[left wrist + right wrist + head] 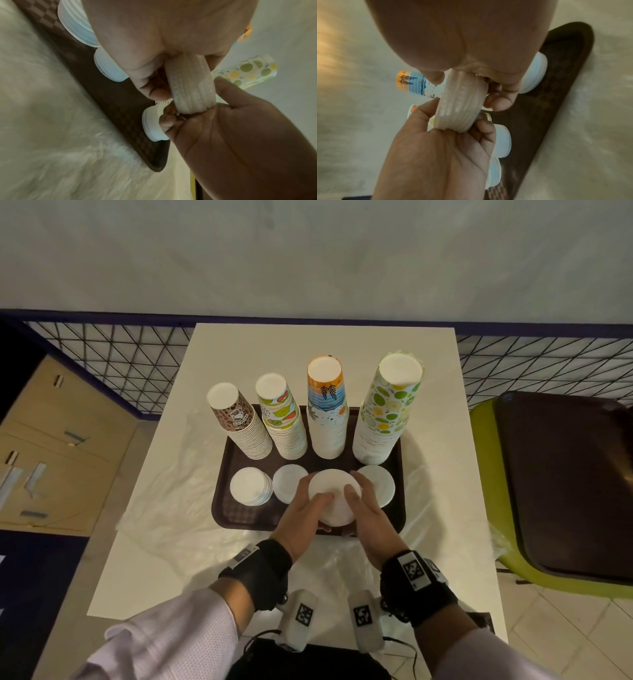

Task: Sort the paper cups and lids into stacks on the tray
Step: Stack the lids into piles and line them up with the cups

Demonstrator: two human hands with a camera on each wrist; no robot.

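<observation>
Both hands hold one stack of white lids [335, 497] just above the front middle of the dark brown tray [233, 518]. My left hand [306, 506] grips its left side, thumb on top. My right hand [362, 503] grips the right side the same way. In the wrist views the held lids [190, 83] [460, 102] sit edge-on between thumbs and curled fingers. Three other lid stacks [250, 486] [289, 482] [378, 484] rest along the tray's front. Behind them stand upside-down cup stacks: brown [239, 426], fruit-print [282, 419], orange-blue [327, 409], lime-print [387, 409].
The tray lies on a white table [239, 354] spread with clear plastic sheet [164, 474]. To the right, another brown tray [565, 474] lies on a green chair. Cardboard boxes [51, 440] stand on the left, and a wire fence [120, 354] runs behind.
</observation>
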